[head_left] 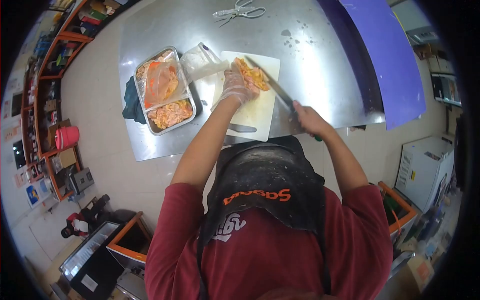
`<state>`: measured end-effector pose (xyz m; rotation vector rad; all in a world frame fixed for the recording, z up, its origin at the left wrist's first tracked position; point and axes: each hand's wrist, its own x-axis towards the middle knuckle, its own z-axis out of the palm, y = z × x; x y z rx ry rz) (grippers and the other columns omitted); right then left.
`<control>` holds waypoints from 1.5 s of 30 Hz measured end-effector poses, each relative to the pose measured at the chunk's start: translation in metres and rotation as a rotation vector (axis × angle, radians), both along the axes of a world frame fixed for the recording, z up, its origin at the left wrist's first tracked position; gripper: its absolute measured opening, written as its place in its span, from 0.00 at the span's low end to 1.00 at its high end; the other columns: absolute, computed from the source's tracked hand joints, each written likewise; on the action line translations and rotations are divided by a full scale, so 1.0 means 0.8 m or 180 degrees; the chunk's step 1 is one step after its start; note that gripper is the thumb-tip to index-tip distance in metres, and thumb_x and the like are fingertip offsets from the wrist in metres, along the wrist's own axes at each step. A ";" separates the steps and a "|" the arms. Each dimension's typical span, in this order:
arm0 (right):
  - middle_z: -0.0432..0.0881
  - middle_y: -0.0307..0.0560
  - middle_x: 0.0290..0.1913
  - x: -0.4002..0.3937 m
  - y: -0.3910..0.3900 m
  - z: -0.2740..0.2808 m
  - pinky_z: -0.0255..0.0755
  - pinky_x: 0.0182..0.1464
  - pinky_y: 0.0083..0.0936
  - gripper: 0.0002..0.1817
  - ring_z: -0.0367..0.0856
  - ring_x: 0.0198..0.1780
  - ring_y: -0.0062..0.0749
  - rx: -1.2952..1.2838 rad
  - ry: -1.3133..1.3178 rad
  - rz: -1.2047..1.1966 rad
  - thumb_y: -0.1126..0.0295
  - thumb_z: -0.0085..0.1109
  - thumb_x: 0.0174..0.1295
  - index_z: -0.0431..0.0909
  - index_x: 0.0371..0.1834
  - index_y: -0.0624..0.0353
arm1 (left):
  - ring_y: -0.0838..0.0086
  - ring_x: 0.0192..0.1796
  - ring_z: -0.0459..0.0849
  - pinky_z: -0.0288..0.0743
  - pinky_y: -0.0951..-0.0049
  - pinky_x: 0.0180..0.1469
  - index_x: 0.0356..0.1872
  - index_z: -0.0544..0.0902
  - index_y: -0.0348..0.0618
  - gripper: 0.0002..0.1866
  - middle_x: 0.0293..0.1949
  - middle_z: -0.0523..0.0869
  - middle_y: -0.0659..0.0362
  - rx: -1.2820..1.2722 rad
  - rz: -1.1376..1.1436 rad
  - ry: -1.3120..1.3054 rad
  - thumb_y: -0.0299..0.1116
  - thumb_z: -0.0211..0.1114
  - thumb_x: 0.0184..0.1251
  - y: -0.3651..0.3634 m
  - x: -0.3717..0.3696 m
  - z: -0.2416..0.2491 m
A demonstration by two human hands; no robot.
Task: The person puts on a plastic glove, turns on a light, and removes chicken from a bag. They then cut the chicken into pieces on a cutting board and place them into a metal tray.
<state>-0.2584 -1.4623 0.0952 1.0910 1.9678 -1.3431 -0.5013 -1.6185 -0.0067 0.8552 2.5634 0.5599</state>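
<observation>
My left hand [235, 86], in a clear plastic glove, presses on a piece of raw meat [254, 77] on the white cutting board [250, 117]. Wrapped round the handle of a knife [276, 88] is my bare right hand [309, 120]; the blade slants up and left, along the right side of the meat. To the left of the board, a metal tray [193, 111] holds more cut meat [171, 114] and a plastic bag with orange print [159, 82]. A crumpled clear bag [201, 62] lies between tray and board.
Scissors [245, 11] lie at the back of the steel table [320, 75]. A dark green cloth [132, 102] is beside the tray's left side. A purple panel [387, 55] stands along the table's right side. The table's front edge runs close to my apron.
</observation>
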 end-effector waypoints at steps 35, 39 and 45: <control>0.86 0.66 0.36 -0.167 -0.189 0.074 0.78 0.48 0.45 0.35 0.87 0.44 0.58 0.0678 0.1318 0.2154 0.37 0.46 0.75 0.82 0.43 0.66 | 0.54 0.44 0.89 0.83 0.65 0.53 0.55 0.81 0.34 0.24 0.45 0.89 0.47 0.1986 0.2217 0.0528 0.17 0.67 0.52 -0.312 -0.042 0.094; 0.86 0.68 0.40 -0.138 -0.178 0.073 0.76 0.50 0.47 0.33 0.85 0.45 0.62 0.0524 0.1221 0.1819 0.39 0.49 0.74 0.82 0.45 0.64 | 0.46 0.48 0.87 0.80 0.58 0.56 0.55 0.81 0.35 0.22 0.48 0.86 0.43 0.0696 0.1991 0.0505 0.22 0.66 0.56 -0.360 -0.071 0.071; 0.81 0.63 0.29 -0.023 -0.149 0.043 0.73 0.42 0.43 0.28 0.80 0.33 0.57 0.0563 0.1106 0.0954 0.47 0.50 0.78 0.79 0.38 0.66 | 0.44 0.59 0.79 0.74 0.52 0.66 0.58 0.80 0.32 0.24 0.55 0.81 0.39 0.0575 0.1260 0.0475 0.29 0.64 0.61 -0.335 -0.058 0.076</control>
